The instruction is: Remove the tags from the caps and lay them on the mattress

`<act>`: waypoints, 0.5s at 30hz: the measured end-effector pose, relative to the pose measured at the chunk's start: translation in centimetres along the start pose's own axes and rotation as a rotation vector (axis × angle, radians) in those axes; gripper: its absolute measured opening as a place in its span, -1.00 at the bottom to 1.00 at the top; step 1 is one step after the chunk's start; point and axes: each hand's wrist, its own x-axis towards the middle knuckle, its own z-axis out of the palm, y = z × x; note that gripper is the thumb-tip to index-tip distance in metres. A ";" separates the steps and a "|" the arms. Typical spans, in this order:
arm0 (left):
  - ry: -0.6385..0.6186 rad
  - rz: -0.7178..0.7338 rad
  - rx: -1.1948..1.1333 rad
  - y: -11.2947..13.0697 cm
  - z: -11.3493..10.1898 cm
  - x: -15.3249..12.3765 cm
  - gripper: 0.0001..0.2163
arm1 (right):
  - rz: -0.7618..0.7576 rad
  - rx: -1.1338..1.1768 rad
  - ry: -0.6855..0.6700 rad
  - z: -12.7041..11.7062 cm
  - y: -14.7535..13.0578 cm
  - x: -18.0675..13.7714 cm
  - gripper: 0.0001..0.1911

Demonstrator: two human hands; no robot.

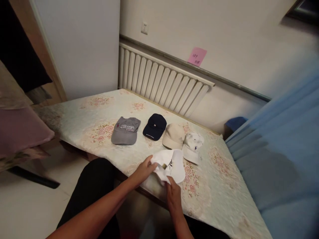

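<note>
A white baseball cap (178,167) with a dark logo is held over the near edge of the bed, its brim to the right. My left hand (145,168) is closed on the cap's left side, and my right hand (173,192) pinches its lower edge. Behind it, several caps lie in a row: a grey cap (126,130) with white lettering, a navy cap (155,126), a beige cap (173,136) and another white cap (192,147) with a small dark emblem. The beige cap and that second white cap touch or overlap.
The caps lie on a floral-covered bed (219,196). A white radiator (159,78) runs along the wall behind it, under a pink note (197,56). At right hangs a blue curtain (281,156). A pink-covered piece of furniture (22,129) stands at left.
</note>
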 end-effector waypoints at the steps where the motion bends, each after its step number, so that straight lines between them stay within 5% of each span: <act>1: -0.011 -0.003 -0.115 0.1 -0.1 -0.2 -0.39 | 0.032 0.023 0.064 -0.5 -0.9 0.3 -0.77; 4: 0.053 -0.014 -0.290 -0.3 -0.2 -0.6 -0.40 | 0.115 0.141 0.216 -1.7 -3.8 1.6 -0.76; 8: 0.123 -0.036 -0.193 -1.6 0.6 -1.1 -0.40 | 0.196 0.617 0.355 -2.5 -7.4 3.6 -0.68; 11: 0.032 -0.010 -0.050 -2.5 1.6 -1.7 -0.35 | 0.192 0.918 0.412 -2.5 -9.6 4.7 -0.58; 15: -0.252 0.022 0.203 -2.6 2.6 -2.7 -0.61 | 0.185 1.134 0.351 -2.0 -11.0 5.0 -0.58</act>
